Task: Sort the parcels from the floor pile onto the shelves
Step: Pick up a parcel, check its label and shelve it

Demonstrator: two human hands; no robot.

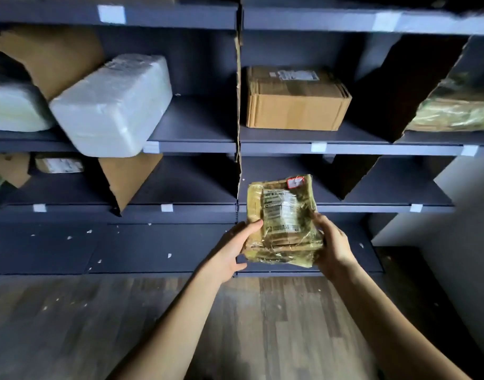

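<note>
Holding a film-wrapped parcel (pixel 283 218) in mid-air before the lower right shelf (pixel 372 208), a person is gripping its lower sides with left hand (pixel 235 248) and right hand (pixel 331 242), fingers (pixel 321 222) curling round the edges. It is looking light, slick and slightly yielding, so a two-sided hold low on the edges is seeming wise. A box (pixel 293 100) is sitting one level up.

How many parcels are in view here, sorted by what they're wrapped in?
White foam-wrapped parcels: 2
Plain cardboard boxes: 2
Tape-wrapped parcels: 2, one at far right, one held between the left hand and right hand
Total: 6. Something cut off at the lower far left is too unclear to count.
</note>
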